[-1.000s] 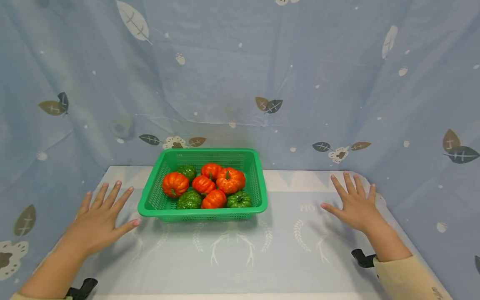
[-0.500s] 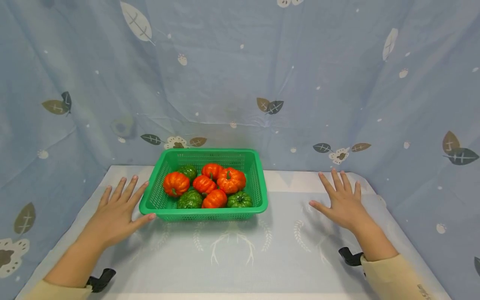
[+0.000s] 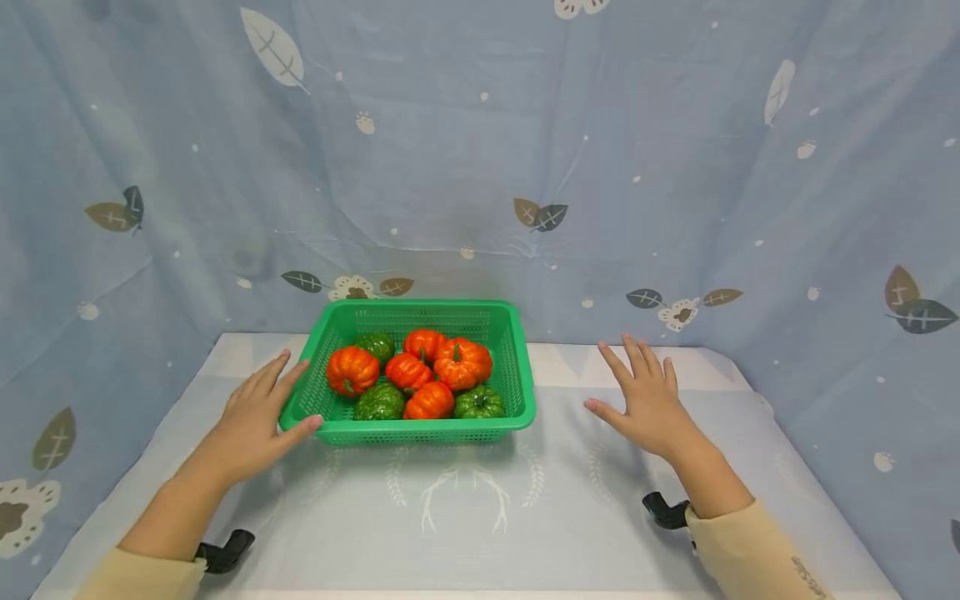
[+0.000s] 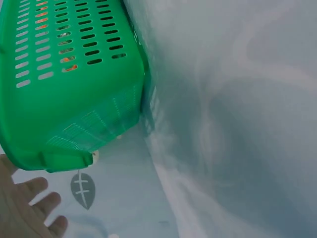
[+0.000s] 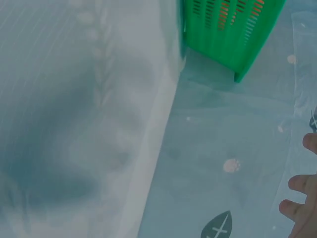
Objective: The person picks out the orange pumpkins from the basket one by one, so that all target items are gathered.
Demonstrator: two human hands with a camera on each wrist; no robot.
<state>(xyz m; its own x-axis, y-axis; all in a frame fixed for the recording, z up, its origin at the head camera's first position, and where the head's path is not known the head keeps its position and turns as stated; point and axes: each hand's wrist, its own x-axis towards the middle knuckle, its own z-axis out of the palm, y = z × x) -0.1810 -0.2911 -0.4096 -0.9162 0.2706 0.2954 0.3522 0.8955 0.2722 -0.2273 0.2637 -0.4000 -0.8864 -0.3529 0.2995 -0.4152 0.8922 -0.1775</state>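
A green plastic basket [image 3: 420, 429] with slotted walls stands on the table, holding several small pumpkins, some orange [image 3: 352, 370] and some green [image 3: 480, 402]. My left hand [image 3: 255, 417] is at the basket's left side, fingers extended and thumb near the front left corner; whether it touches the rim I cannot tell. In the left wrist view its fingers [image 4: 47, 203] lie just beside the basket wall [image 4: 84, 94]. Over the table to the right of the basket hovers my right hand [image 3: 648, 404], fingers spread, holding nothing. The right wrist view catches only its fingertips [image 5: 299, 183].
A pale patterned cloth covers the white table [image 3: 465, 542]. Blue curtain [image 3: 450, 150] with leaf prints hangs behind the basket and along both sides. A black wrist mount [image 3: 227, 552] sits under the left wrist, another [image 3: 664, 510] under the right.
Both hands have moved inward toward the basket. The left has come up to its left side; the right has shifted left but stays apart from it. The basket and pumpkins have not moved.
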